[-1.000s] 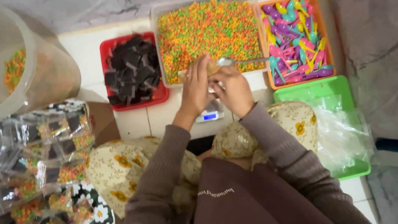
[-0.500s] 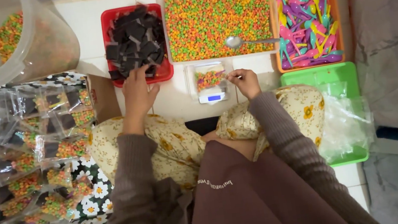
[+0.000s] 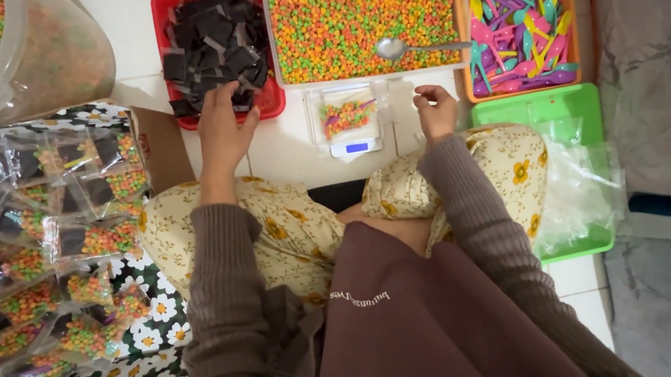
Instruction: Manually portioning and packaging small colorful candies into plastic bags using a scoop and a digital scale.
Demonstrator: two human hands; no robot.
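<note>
My left hand point(image 3: 223, 130) reaches into the near edge of a red tray point(image 3: 273, 101) of dark chocolate squares point(image 3: 213, 37), its fingers among the pieces. My right hand point(image 3: 436, 111) hovers loosely curled over the white floor, just right of a small scale point(image 3: 355, 147). On the scale sits a clear bag point(image 3: 346, 114) with colourful cereal bits and a small spoon. Behind it is a large tray of colourful cereal point(image 3: 361, 11) with a metal spoon point(image 3: 397, 48) resting on it.
An orange tray of coloured plastic spoons point(image 3: 517, 13) is at the far right, a green tray point(image 3: 548, 109) with clear bags point(image 3: 579, 193) below it. Several filled packets point(image 3: 48, 275) lie on a flowered cloth at left. A big clear tub point(image 3: 3, 50) stands far left.
Both hands parted from over the scale. The left went to the chocolate tray; the right drew back beside the scale, leaving the filled bag on it and the metal spoon on the cereal.
</note>
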